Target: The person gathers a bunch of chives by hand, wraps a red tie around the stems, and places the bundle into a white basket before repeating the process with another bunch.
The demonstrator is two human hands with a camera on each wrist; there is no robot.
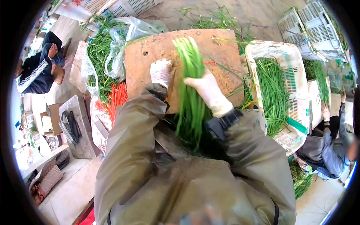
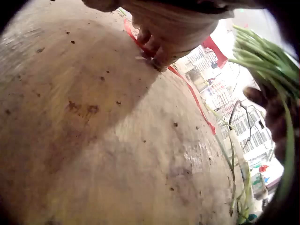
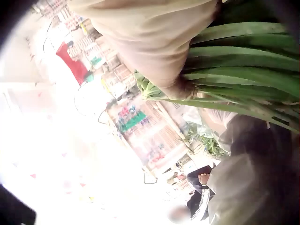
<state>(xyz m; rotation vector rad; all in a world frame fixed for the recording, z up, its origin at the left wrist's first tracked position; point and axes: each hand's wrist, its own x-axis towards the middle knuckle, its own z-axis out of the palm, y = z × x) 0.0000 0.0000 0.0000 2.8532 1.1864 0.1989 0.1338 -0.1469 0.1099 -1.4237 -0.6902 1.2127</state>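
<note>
Green bunch (image 1: 190, 63) gripped in right hand (image 1: 208, 87) over board (image 1: 144, 75), pale ends (image 1: 186, 42) forward, leaves (image 1: 190, 116) trailing back; thin red tie (image 2: 190, 88) across board, pinched by left hand (image 1: 162, 72).

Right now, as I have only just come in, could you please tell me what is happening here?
Someone is handling greens at a brown board. The right hand grips a bunch of green stalks, pale ends up, leaves hanging down. The left hand holds a red strip that lies across the board. The strip is not round the bunch. More stalks lie in a white crate to the right.
</note>
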